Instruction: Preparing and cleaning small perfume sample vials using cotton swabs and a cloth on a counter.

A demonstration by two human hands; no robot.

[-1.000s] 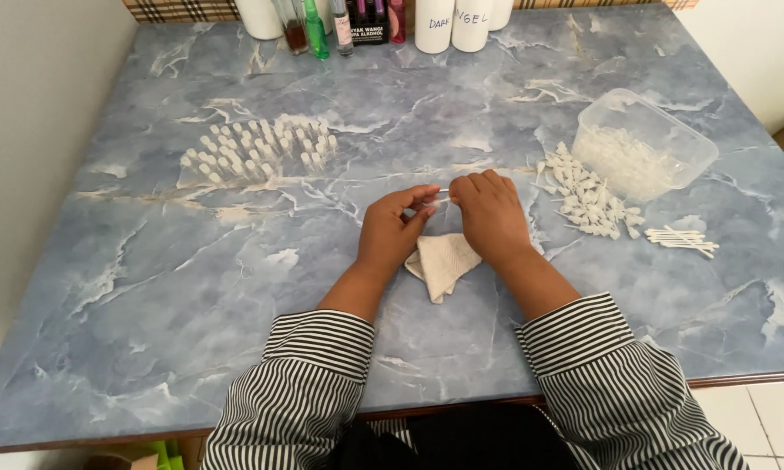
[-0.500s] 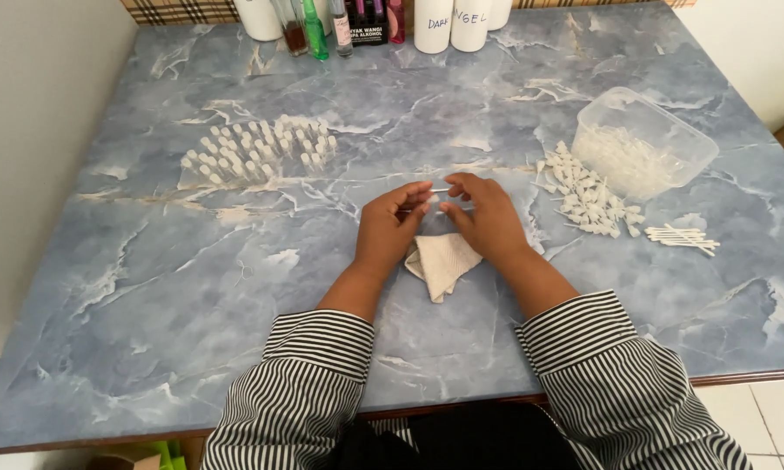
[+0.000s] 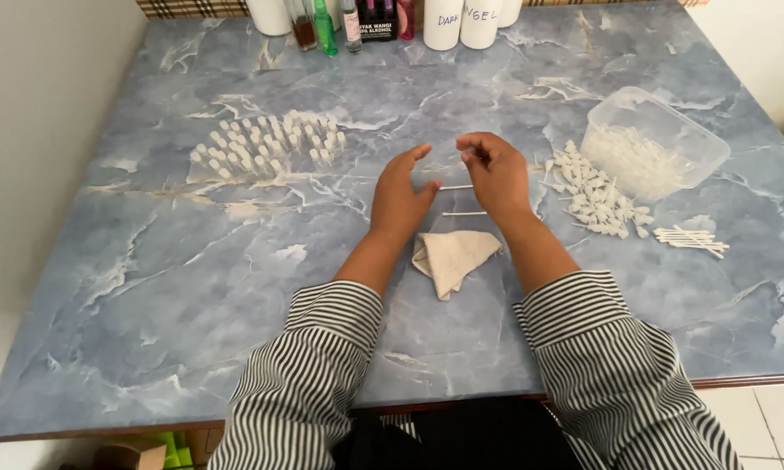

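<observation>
Two hands, pressed together over the folded cloth (image 3: 453,258) 1 s ago, now apart: left hand (image 3: 401,196) open, empty; right hand (image 3: 495,170) pinching sth small w/ fingertips, two thin sticks (image 3: 458,200) between them mid-tabletop (image 3: 148,287).

Two hands (image 3: 448,187) above thin white sticks (image 3: 455,188) and folded cloth (image 3: 453,259)

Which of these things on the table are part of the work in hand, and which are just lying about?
In use:
left hand, open
right hand, fingers curled
two thin white sticks between the hands
folded cloth
standing white pieces
loose white pieces
clear tub
small stick bundle

Lying about:
bottles at the far edge
</observation>
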